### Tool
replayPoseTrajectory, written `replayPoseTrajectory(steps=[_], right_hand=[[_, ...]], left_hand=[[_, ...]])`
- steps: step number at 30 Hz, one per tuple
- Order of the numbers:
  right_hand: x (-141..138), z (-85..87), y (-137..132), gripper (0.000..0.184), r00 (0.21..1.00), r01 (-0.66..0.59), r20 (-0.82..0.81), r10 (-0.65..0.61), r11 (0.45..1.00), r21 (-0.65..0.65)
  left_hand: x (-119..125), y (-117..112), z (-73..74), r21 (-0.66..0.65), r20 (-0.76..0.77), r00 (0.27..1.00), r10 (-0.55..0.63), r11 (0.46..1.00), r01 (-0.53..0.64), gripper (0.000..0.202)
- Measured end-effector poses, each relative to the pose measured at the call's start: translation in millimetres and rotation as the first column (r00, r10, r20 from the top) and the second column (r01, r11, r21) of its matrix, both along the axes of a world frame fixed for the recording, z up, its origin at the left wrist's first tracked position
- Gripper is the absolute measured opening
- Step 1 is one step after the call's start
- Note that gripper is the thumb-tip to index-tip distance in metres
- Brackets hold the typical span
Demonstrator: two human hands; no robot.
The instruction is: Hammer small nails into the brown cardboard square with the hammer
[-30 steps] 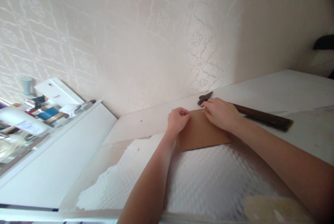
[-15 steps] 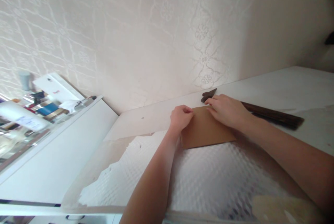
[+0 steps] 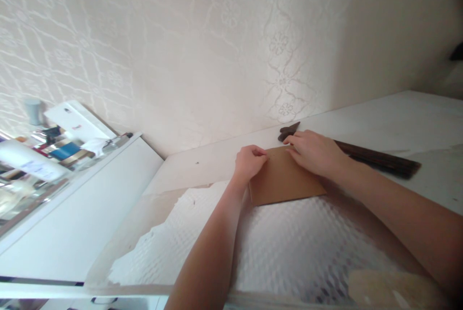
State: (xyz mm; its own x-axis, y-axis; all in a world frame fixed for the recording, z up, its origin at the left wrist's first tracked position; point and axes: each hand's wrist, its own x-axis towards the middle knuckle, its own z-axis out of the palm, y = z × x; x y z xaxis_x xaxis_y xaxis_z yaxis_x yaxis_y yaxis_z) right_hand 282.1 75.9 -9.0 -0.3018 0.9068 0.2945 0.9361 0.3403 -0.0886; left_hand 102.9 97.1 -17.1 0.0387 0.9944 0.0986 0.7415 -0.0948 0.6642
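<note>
A flat brown piece of cardboard (image 3: 284, 182) lies on the white, dimpled sheet covering the surface. At its upper left corner is my left hand (image 3: 250, 161), closed with thumb and fingertips pinched at the edge. My right hand (image 3: 314, 152) grips the upper right edge, its thumb on the face and its fingers bent over the far side. Behind and beneath the right hand lies a dark, long-handled tool (image 3: 381, 156) with a pointed tip, its middle hidden by the hand.
A patterned wall (image 3: 217, 69) rises behind the surface. On the left, a white cabinet (image 3: 83, 204) holds a crowd of items, among them a white box (image 3: 79, 122) and a grey cup (image 3: 34, 111). Torn edges of the white sheet (image 3: 155, 247) show at left.
Both hands keep their hold on the cardboard in the same place. The view has shifted only very slightly.
</note>
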Motion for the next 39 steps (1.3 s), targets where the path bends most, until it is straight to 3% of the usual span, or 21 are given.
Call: replayPoseTrajectory(steps=[19, 25, 29, 34, 39], right_hand=[[1.0, 0.5, 0.3, 0.029, 1.000, 0.005, 0.022, -0.004, 1.000, -0.008], [12.5, 0.5, 1.7, 0.032, 0.977, 0.213, 0.007, -0.214, 0.973, 0.094], [25.1, -9.0, 7.2, 0.039, 0.935, 0.352, 0.022, -0.354, 0.933, 0.070], [33.9, -19.6, 16.0, 0.039, 0.944, 0.326, 0.034, -0.328, 0.944, 0.047], [37.5, -13.0, 16.1, 0.038, 0.954, 0.296, 0.039, -0.298, 0.954, 0.052]], left_hand=[[-0.4, -0.3, 0.3, -0.025, -0.004, 1.000, -0.030, 0.999, 0.030, 0.013], [-0.8, 2.8, -0.9, -0.021, 0.011, 1.000, -0.020, 1.000, 0.020, 0.018], [-2.5, 8.7, -6.2, -0.031, 0.071, 0.997, -0.034, 0.999, 0.036, 0.025], [-5.1, 16.7, -14.1, -0.049, 0.160, 0.987, -0.019, 0.998, 0.027, 0.029], [-5.8, 14.8, -11.4, -0.084, 0.187, 0.982, -0.018, 0.996, 0.034, 0.031]])
